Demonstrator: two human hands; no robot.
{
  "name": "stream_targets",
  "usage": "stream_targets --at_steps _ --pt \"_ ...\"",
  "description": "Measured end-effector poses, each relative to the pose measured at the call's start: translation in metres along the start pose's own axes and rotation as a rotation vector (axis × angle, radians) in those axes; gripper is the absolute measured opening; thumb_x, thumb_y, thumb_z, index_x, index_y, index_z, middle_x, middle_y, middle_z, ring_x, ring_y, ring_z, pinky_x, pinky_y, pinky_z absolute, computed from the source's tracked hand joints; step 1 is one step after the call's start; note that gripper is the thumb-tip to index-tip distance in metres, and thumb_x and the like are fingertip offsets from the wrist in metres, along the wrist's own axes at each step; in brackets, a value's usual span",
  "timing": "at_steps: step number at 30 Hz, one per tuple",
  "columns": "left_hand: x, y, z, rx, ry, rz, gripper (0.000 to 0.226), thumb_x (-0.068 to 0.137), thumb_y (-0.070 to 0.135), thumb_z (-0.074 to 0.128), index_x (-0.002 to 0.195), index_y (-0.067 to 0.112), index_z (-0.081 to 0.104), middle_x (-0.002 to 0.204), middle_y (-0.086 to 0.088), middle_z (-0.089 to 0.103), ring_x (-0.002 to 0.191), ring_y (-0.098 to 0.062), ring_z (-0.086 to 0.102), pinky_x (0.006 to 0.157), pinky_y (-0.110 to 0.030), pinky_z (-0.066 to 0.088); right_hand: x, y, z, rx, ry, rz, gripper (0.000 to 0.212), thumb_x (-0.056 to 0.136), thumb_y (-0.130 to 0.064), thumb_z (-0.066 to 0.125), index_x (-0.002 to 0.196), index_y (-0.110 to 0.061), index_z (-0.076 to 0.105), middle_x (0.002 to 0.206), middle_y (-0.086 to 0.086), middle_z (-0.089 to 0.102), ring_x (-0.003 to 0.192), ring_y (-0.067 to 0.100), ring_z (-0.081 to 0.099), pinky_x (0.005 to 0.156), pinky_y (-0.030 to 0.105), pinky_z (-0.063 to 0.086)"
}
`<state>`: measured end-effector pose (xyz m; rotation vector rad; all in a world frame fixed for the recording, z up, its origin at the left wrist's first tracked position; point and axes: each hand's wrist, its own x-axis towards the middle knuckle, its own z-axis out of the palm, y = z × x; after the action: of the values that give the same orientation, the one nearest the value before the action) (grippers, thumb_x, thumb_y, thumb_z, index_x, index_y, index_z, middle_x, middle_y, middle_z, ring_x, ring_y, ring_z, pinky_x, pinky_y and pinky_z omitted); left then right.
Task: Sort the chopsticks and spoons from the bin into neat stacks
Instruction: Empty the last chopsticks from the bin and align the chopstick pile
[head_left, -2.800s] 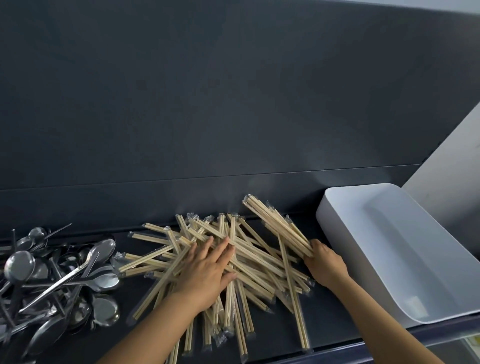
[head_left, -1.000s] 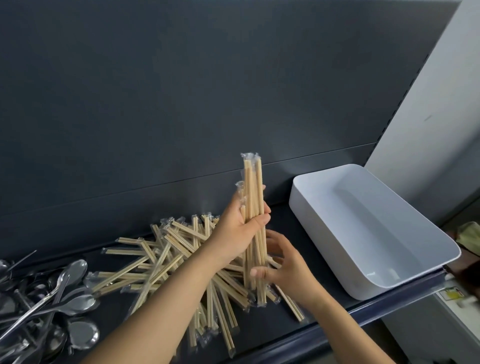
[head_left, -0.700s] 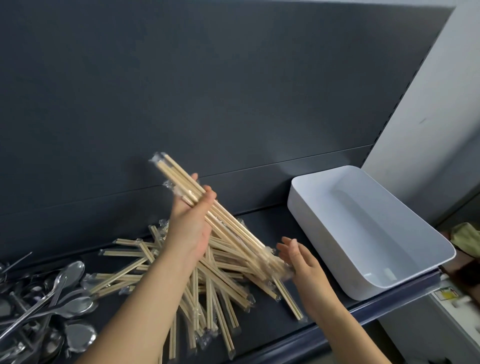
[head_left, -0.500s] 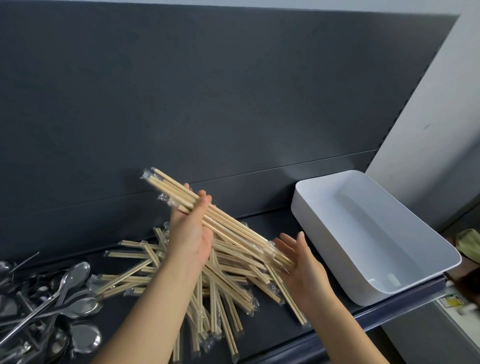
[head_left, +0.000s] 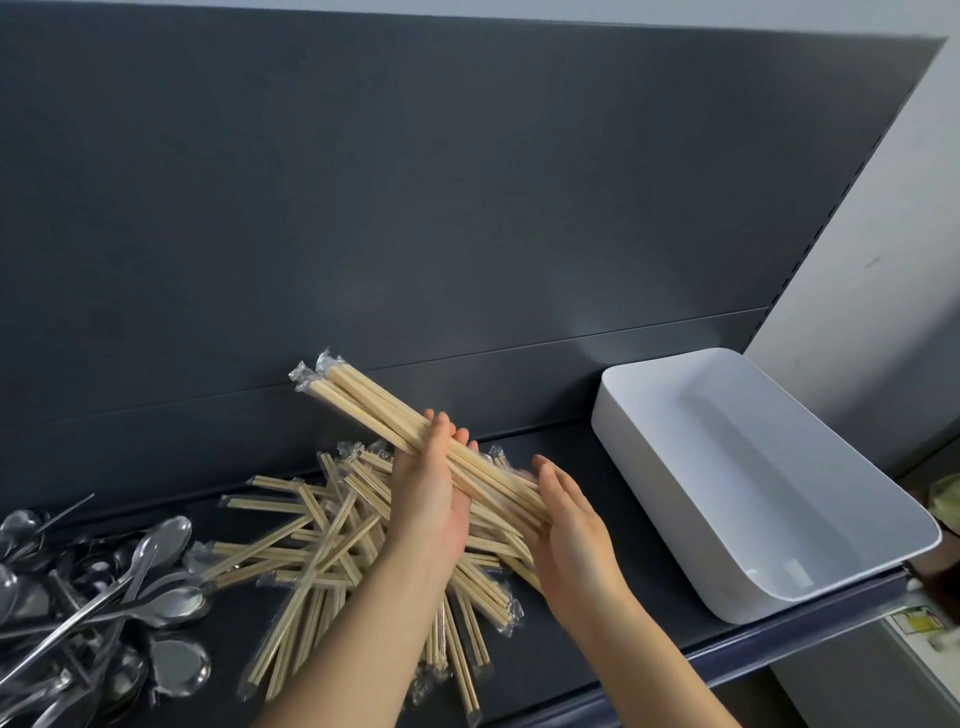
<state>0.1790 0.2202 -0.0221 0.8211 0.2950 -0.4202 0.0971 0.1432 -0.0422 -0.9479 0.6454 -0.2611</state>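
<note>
Bin (head_left: 753, 493) sits bare-floored while left hand (head_left: 428, 499) grips the chopstick bundle (head_left: 374, 405), right hand (head_left: 571, 530) flat-fingered against its end.

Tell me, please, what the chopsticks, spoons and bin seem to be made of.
Chopsticks: pale, matte wood or bamboo, in clear, crinkly plastic sleeves glinting at the ends. Spoons: polished metal, probably stainless steel; they mirror the light. Bin: smooth white plastic, it seems, with rounded moulded corners.
</note>
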Motion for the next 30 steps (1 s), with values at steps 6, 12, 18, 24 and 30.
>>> stream_targets --at_steps 6,12,18,24,30 --pt "-0.008 -0.004 0.001 0.084 -0.108 -0.045 0.012 0.094 0.011 0.053 0.105 0.009 0.052 0.079 -0.004 0.056 0.076 -0.015 0.058 0.067 -0.025 0.051 -0.003 -0.010 -0.031 -0.911 -0.153 -0.361 0.063 0.069 -0.050 0.066 0.126 -0.040 0.040 0.122 -0.022 0.042 0.113 0.002 0.048 0.097 0.024 0.043" --pt "-0.013 -0.022 0.003 0.387 -0.309 -0.130 0.016 0.091 0.022 0.059 0.106 0.015 0.057 0.082 0.002 0.070 0.100 -0.017 0.063 0.092 -0.037 0.047 0.002 0.003 -0.038 -1.377 -0.200 -0.474 0.060 0.083 -0.016 0.056 0.135 -0.029 0.028 0.081 -0.014 0.048 0.064 0.005 0.048 0.053 0.017 0.035" --pt "0.001 -0.034 0.002 0.988 -0.516 -0.056 0.062 0.072 0.072 0.053 0.120 0.033 0.047 0.123 0.019 0.055 0.120 -0.005 0.047 0.101 -0.029 0.033 0.002 0.001 -0.064 -1.307 -0.056 -0.405 0.028 0.087 -0.011 0.049 0.110 -0.023 0.039 0.071 -0.007 0.048 0.059 0.013 0.047 0.053 0.030 0.038" --pt "0.020 -0.066 -0.019 2.047 -0.730 0.616 0.049 0.097 0.042 0.041 0.142 0.025 0.035 0.150 0.005 0.031 0.142 -0.017 0.019 0.117 -0.038 0.015 0.017 -0.010 -0.102 -1.395 0.189 -0.209 0.017 0.090 -0.014 0.049 0.098 -0.016 0.035 0.080 0.000 0.052 0.069 0.025 0.054 0.057 0.035 0.040" --pt "0.039 -0.097 -0.024 2.291 -0.872 0.530 0.059 0.098 0.050 0.030 0.150 0.025 0.015 0.158 0.006 0.011 0.146 -0.021 -0.007 0.116 -0.051 -0.006 0.031 -0.007 -0.116 -1.600 0.256 -0.032 0.020 0.091 -0.018 0.047 0.107 -0.012 0.036 0.106 0.012 0.061 0.093 0.034 0.059 0.063 0.032 0.040"
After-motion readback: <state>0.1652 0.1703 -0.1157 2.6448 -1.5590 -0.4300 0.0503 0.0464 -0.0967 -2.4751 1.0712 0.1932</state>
